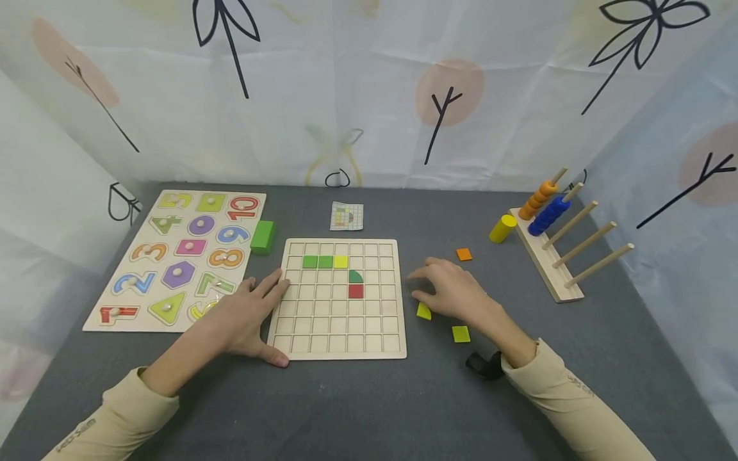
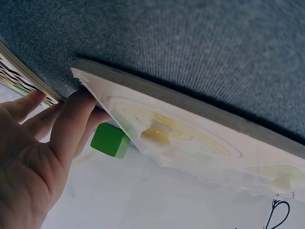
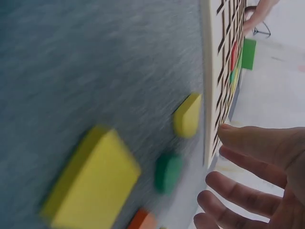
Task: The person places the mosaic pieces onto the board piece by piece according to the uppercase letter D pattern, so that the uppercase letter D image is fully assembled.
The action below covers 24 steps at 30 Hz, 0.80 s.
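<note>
Grid board (image 1: 311, 320) lies flat on the dark table (image 1: 346, 410), right of a number puzzle (image 1: 143, 304). Left hand (image 1: 245, 323): fingers spread, touching the board's left edge, apparently steadying it. On the board: two green squares (image 1: 325, 262) and a yellow square (image 1: 341, 262) in a row; rightward and nearer, a green curved tile (image 1: 355, 276) and a red square (image 1: 355, 291). Right hand (image 1: 455, 291): just off the right side, thumb apart from loosely bent fingers, nothing seen held. Loose around it: a yellow rounded tile (image 1: 423, 312), a yellow tile (image 1: 460, 334), an orange tile (image 1: 464, 255); a green piece (image 3: 168, 172) is too blurred to identify surely. Judgement: tile placing is in hand, incomplete; the next move calls for pinching one loose tile and seating it squarely.
</note>
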{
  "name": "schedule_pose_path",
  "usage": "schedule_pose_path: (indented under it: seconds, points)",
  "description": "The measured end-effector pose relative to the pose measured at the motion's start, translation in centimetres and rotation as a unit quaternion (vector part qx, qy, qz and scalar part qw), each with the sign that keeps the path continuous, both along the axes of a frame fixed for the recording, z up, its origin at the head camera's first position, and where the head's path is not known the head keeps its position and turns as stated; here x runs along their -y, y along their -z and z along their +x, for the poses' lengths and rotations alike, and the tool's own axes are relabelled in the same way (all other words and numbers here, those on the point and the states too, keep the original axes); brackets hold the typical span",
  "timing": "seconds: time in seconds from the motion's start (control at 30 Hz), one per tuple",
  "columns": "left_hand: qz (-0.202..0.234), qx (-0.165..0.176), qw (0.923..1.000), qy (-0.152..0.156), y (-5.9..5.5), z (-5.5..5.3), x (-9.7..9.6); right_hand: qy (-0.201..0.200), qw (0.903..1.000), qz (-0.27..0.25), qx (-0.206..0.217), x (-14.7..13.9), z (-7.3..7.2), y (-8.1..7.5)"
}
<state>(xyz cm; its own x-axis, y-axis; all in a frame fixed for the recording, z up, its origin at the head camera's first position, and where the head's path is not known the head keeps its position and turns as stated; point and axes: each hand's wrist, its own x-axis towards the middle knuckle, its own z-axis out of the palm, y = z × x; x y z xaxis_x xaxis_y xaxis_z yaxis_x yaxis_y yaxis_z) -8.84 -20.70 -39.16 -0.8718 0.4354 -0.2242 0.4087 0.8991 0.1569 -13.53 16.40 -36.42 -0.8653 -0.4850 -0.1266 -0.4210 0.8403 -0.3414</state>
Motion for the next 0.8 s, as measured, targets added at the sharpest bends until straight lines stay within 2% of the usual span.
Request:
schedule_pose_path:
  seconds: [0.2, 0.5, 0.6, 0.8]
  points:
    - [-0.004, 0.003, 1.0000, -0.005, -0.1, 0.0, 0.0, -0.002, 0.9998, 0.015, 0.010, -1.9, 0.5, 0.2]
    - [-0.004, 0.000, 1.0000, -0.003, -0.2, 0.1, 0.0, -0.059, 0.9975, 0.032, 0.023, -3.3, 0.9, 0.5]
    - [-0.004, -0.001, 1.0000, -0.003, -0.1, 0.1, 0.0, -0.054, 0.9980, 0.027, 0.020, -3.4, 0.8, 0.7]
    - [-0.003, -0.001, 1.0000, -0.002, 0.0, 0.0, 0.0, -0.016, 0.9995, 0.028, 0.009, -3.4, 0.6, 0.9]
